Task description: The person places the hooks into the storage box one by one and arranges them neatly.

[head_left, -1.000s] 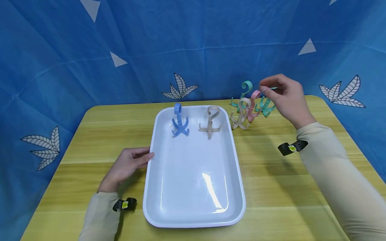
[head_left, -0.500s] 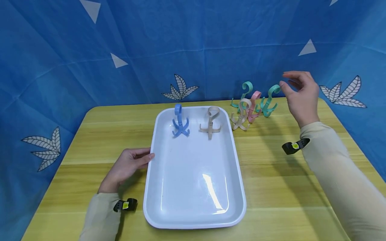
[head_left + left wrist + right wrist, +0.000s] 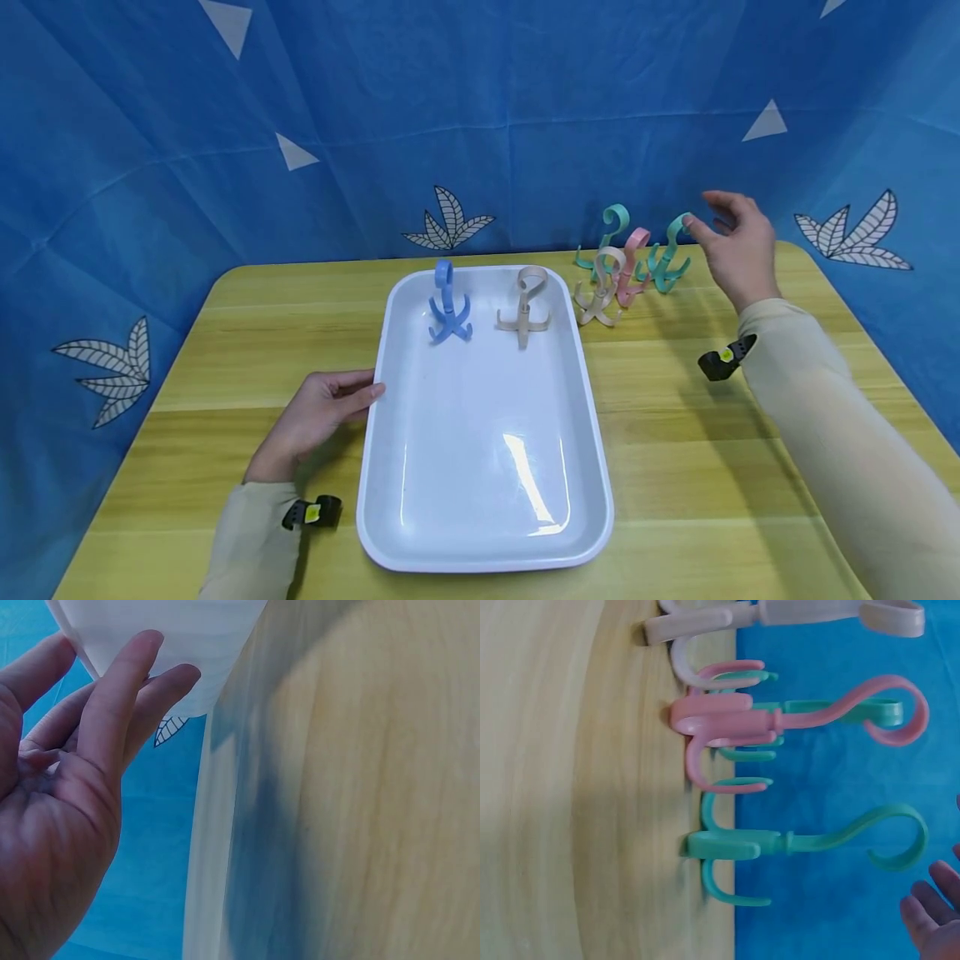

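My left hand (image 3: 315, 417) grips the left rim of a white tray (image 3: 480, 433), thumb over the edge and fingers against the outer wall. My right hand (image 3: 738, 250) hovers at the back right, beside the curled top of a green four-prong hanging hook (image 3: 663, 268). In the right wrist view its fingers stand apart from that green hook (image 3: 742, 844) and hold nothing. Left of it are a pink hook (image 3: 627, 287), a beige hook (image 3: 597, 302) and a second green hook (image 3: 616, 218), all upright. Inside the tray's far end stand a blue hook (image 3: 448, 317) and another beige hook (image 3: 522, 318).
The wooden table (image 3: 690, 500) ends at a blue patterned cloth (image 3: 510, 167) behind it. The beige hook outside the tray stands close to the tray's right rim. The hooks outside the tray crowd together and partly overlap in view.
My right hand first moved right, off the top of the right-hand green hook, then came back slightly left and down toward it. The left hand and the tray stay in place.
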A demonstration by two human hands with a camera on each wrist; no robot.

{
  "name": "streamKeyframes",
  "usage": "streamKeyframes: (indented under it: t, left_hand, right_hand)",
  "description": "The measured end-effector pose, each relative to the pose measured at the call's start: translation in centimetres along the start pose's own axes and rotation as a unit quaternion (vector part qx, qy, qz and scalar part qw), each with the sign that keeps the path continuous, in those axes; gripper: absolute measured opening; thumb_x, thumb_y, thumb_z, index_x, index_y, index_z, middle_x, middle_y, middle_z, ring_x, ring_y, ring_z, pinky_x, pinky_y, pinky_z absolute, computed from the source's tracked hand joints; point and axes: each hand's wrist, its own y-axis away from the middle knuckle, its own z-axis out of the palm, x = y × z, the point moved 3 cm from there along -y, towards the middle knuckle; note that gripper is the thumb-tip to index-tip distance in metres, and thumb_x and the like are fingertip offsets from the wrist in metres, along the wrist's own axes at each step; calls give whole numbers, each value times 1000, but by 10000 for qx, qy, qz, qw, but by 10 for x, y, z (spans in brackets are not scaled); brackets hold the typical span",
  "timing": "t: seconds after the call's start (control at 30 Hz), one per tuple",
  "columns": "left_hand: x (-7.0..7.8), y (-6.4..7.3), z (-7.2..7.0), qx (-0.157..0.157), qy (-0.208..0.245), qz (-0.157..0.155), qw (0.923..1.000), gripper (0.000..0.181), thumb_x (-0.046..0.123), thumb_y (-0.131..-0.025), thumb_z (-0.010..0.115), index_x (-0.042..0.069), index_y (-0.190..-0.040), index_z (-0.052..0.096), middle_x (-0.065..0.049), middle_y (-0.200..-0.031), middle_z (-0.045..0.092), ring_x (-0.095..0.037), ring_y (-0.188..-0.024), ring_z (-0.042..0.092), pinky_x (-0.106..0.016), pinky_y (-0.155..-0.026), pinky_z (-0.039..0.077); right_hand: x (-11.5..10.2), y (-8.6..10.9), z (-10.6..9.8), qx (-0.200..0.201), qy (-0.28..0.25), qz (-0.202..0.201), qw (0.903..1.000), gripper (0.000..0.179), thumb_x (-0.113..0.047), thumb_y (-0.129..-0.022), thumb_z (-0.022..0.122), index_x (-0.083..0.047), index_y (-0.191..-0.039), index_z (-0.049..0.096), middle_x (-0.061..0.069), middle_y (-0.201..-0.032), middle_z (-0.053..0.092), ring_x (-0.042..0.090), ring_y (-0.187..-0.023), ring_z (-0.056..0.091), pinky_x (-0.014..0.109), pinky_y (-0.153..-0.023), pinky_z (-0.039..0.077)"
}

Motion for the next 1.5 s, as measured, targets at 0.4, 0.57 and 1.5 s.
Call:
streamKeyframes:
  t: [0.4, 0.57, 1.5]
  left_hand:
    - [-1, 0, 0, -3, -36, -43, 10000, 49, 26, -96, 67, -8, -130, 58, -24, -124, 62, -28, -101, 68, -38, -83, 58]
    - [-3, -1, 0, 43, -40, -15, 10000, 49, 26, -96, 67, -7, -131, 59, -24, -125, 61, -28, -103, 67, -38, -83, 57]
    - [-3, -1, -1, -6, 39, 25, 10000, 48, 24, -96, 67, -9, -130, 58, -25, -125, 61, -27, -105, 66, -38, -85, 57]
  right_hand:
    - [12, -4, 13, -213, 90, 120, 9997, 62, -34, -99, 59, -10, -151, 37, 10, -151, 34, 19, -141, 32, 33, -112, 35]
    - [15, -5, 14, -228, 45, 86, 9997, 63, -33, -99, 59, -10, -152, 35, 10, -152, 35, 19, -140, 33, 32, -111, 35]
    - [9, -2, -4, 147, 100, 33, 9998, 49, -36, -96, 63, -15, -139, 54, 6, -139, 50, 19, -126, 46, 29, -98, 46]
